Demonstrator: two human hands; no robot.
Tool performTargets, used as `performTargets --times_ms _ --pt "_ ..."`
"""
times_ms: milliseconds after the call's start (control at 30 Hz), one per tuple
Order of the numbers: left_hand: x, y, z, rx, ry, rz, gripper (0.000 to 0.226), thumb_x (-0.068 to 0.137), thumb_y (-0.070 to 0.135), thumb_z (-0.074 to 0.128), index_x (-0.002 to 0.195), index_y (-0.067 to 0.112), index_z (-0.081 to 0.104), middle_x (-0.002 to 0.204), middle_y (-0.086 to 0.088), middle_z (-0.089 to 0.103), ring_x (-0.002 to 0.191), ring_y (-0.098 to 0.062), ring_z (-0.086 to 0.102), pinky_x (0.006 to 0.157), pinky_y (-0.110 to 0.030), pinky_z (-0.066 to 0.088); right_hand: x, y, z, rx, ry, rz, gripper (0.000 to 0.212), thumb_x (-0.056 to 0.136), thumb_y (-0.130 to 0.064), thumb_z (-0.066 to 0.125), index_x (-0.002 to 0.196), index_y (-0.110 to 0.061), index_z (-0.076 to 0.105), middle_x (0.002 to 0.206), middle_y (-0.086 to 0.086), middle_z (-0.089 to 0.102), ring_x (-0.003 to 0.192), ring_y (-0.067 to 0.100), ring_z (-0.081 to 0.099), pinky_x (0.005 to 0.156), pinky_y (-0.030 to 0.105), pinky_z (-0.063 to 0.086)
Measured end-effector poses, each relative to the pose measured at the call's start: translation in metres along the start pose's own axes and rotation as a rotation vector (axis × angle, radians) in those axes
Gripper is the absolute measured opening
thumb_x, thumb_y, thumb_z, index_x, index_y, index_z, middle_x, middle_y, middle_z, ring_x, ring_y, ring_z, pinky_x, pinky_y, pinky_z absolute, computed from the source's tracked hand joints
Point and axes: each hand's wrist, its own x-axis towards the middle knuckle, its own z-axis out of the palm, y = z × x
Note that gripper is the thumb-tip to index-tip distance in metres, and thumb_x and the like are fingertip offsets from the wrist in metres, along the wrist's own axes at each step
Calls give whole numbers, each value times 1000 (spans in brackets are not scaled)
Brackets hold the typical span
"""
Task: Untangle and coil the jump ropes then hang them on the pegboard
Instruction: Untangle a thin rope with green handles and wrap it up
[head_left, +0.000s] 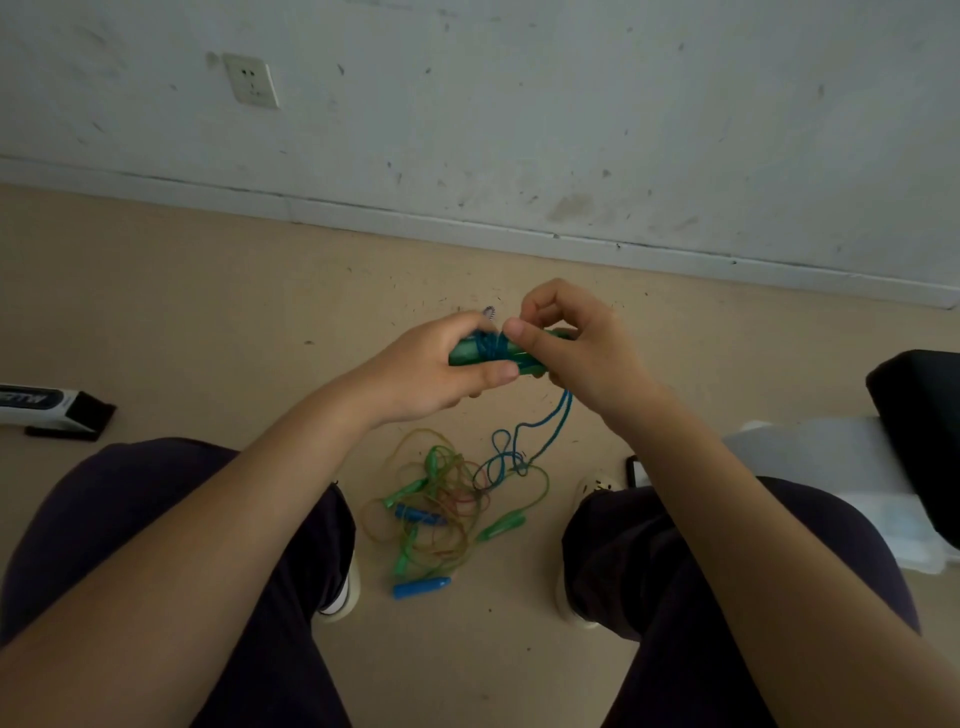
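My left hand grips a pair of green jump rope handles held side by side, with blue cord wrapped around their middle. My right hand pinches the blue cord at the handles' right end. Two strands of the blue cord hang down from my right hand to the floor. A tangled pile of jump ropes lies on the floor between my feet, with thin yellow-green and reddish cords, green handles and blue handles. No pegboard is in view.
I sit with my knees apart, facing a scuffed white wall with a socket. A black-and-white box lies on the floor at left. A dark seat edge and white plastic are at right.
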Motion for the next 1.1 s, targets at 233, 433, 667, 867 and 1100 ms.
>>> performTargets --times_ms 233,433,667,867,1100 --pt "1 -3 5 12 77 18 32 95 30 68 120 23 51 80 9 61 51 5 55 49 -13 40 0 0 -1 289 -79 168 18 86 -26 74 95 -10 72 80 9 71 64 20 64 54 28 49" --pt "0 -2 4 -195 72 132 40 99 17 62 134 34 54 75 3 59 49 -8 46 48 -23 41 0 0 -1 646 -248 243 13 87 -20 66 92 -10 72 75 5 68 66 13 61 58 21 45" --pt "-1 1 6 -439 93 51 27 92 37 65 119 40 62 74 -2 60 48 -11 47 43 -19 34 -1 -3 7 590 -230 175 29 89 -30 60 102 -5 66 75 9 64 63 15 54 55 21 40" --pt "0 1 3 -538 54 4 21 87 47 63 107 41 65 64 0 56 45 -10 38 43 -19 29 -3 -5 9 519 -236 144 29 92 -30 53 101 -4 62 77 6 62 62 17 51 54 23 36" --pt "3 1 7 -516 93 -6 14 95 40 61 109 39 62 63 2 56 44 -9 37 42 -19 29 -1 -3 11 354 -113 148 33 101 -29 50 103 2 61 83 21 53 62 21 48 55 27 36"
